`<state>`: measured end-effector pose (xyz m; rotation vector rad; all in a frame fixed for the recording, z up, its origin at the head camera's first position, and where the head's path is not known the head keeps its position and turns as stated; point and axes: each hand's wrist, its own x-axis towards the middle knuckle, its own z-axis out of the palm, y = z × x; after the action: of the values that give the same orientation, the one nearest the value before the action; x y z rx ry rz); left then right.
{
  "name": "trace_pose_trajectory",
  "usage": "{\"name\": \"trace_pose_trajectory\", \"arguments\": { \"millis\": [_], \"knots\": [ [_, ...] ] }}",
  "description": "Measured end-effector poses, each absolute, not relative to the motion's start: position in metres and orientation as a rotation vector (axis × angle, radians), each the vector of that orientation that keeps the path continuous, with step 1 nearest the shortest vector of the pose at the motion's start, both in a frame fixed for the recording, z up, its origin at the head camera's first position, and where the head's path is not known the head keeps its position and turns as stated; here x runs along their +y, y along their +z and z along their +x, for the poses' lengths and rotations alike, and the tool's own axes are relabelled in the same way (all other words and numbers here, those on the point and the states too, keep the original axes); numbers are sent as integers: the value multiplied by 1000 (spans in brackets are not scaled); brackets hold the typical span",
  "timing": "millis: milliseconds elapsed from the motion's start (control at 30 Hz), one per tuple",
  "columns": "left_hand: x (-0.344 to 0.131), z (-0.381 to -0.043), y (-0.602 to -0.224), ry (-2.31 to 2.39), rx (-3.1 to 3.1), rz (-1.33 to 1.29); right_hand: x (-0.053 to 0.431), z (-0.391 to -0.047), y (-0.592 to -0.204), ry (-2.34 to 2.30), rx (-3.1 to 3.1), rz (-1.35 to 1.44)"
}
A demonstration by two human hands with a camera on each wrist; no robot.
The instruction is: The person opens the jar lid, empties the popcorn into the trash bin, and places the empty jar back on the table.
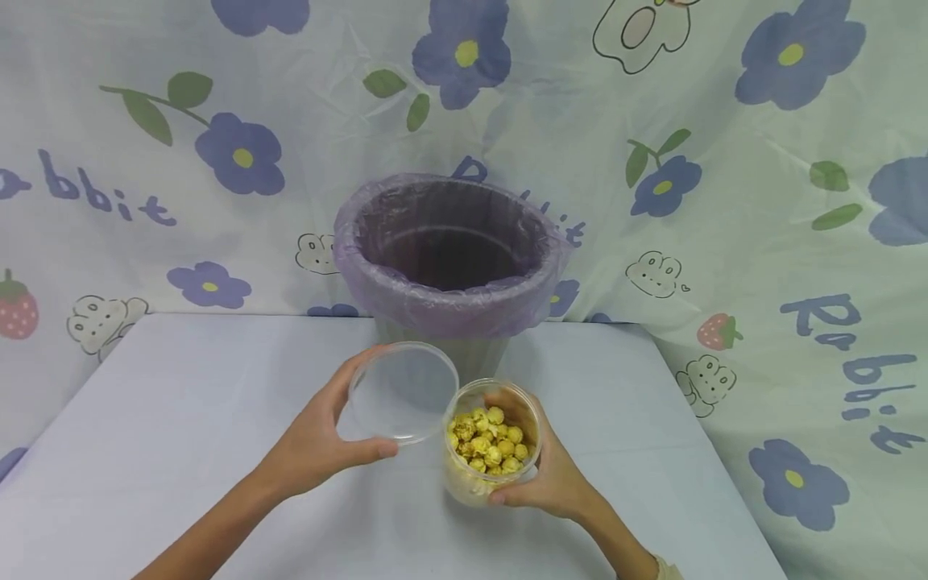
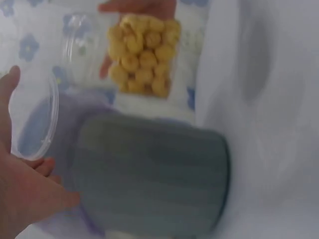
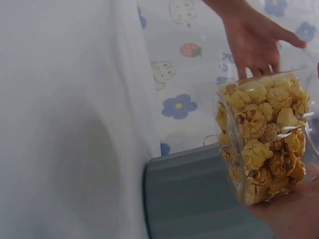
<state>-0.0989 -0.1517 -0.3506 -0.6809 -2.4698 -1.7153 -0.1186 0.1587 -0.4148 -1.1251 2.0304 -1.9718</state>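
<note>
My left hand (image 1: pixel 315 451) holds a clear round plastic lid (image 1: pixel 404 395) by its edge, thumb below and fingers at the far side. In my right hand (image 1: pixel 558 479) is a clear plastic jar (image 1: pixel 464 487), its mouth uncovered and facing up. Yellow popcorn (image 1: pixel 489 443) fills the lower part of the jar, as the left wrist view also shows. The lid is just left of the jar's rim in the head view. From the right wrist view, the jar (image 3: pixel 224 107) appears raised off the table, with fingers wrapped round its side.
Behind both hands stands a grey-green bin (image 1: pixel 471 354), lined with a purple plastic bag (image 1: pixel 449 310) folded over its rim. A white-covered table (image 1: pixel 239 387) lies under everything. A flower-and-rabbit patterned cloth (image 1: pixel 348 97) hangs at the back and right.
</note>
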Motion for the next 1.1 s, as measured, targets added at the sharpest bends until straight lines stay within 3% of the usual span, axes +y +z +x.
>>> {"name": "trace_pose_trajectory", "arguments": {
  "millis": [600, 1100],
  "knots": [
    [-259, -110, -395, -1207, -2926, -146, 175, -117, -420, -2003, 2054, -1109],
    [-326, -128, -447, -1130, -2995, -14, 182, -117, -420, -1994, 2097, -1066]
  ]
}}
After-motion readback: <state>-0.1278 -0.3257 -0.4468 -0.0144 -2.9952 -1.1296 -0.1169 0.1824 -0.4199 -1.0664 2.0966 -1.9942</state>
